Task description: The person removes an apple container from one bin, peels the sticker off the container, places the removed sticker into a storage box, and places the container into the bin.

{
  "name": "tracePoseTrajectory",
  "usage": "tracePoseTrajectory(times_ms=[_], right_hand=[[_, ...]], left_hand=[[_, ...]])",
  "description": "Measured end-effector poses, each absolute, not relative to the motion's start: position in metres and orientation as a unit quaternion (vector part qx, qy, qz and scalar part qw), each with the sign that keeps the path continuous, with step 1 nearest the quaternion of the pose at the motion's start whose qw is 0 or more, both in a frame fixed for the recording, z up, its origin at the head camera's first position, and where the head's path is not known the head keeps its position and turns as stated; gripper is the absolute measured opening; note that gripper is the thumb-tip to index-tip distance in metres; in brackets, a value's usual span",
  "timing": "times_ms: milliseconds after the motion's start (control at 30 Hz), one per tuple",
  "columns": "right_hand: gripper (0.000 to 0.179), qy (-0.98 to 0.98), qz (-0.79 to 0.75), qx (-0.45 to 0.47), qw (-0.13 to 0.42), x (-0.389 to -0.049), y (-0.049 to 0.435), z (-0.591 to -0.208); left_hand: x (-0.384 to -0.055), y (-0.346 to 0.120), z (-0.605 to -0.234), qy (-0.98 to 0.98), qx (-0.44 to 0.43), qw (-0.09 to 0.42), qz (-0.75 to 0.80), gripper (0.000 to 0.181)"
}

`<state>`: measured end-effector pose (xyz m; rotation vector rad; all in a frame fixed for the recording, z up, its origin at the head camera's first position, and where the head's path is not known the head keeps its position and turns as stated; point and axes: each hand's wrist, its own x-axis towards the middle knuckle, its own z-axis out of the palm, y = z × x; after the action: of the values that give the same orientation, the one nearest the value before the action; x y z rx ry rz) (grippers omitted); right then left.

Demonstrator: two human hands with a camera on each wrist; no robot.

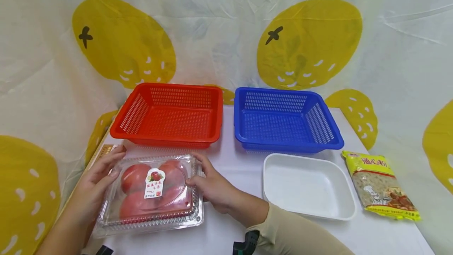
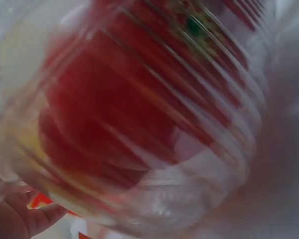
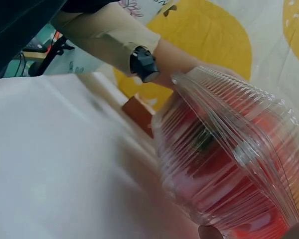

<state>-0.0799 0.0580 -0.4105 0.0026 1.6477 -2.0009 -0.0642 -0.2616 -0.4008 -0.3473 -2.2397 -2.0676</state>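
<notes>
A clear plastic clamshell box (image 1: 155,217) of red tomatoes (image 1: 136,178), with a white label on its lid, is held between both hands at the front left. My right hand (image 1: 216,184) grips its right edge, thumb over the lid's side. Around the left edge my left hand (image 1: 93,186) holds it, thumb and fingers spread at the far left corner. Ribbed walls and red fruit fill the left wrist view. In the right wrist view the box (image 3: 224,149) stands tilted close over the white tabletop.
A red basket (image 1: 166,143) and a blue basket (image 1: 288,146) stand at the back. A white tray (image 1: 308,188) sits front right, beside a yellow bag of pasta (image 1: 380,186). Behind the left hand a brown box (image 1: 106,150) partly shows. A patterned curtain (image 1: 216,30) surrounds the table.
</notes>
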Motion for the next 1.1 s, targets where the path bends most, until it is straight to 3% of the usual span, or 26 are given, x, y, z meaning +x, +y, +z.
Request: tracePoseTrajectory(times_ms=[500, 733, 1100], right_hand=[[0.082, 0.676, -0.706, -0.013, 0.213, -0.067, 0.046, -0.438], [0.078, 0.760, -0.624, -0.057, 0.171, -0.062, 0.055, -0.440], [0.080, 0.789, -0.589, -0.076, 0.159, -0.064, 0.062, -0.430]], left_hand=[[-0.065, -0.275, -0.437, -0.735, -0.126, 0.019, -0.666, 0.044], [-0.068, -0.276, -0.438, -0.744, -0.134, 0.001, -0.654, 0.043], [-0.071, -0.280, -0.441, -0.765, -0.122, -0.022, -0.631, 0.042]])
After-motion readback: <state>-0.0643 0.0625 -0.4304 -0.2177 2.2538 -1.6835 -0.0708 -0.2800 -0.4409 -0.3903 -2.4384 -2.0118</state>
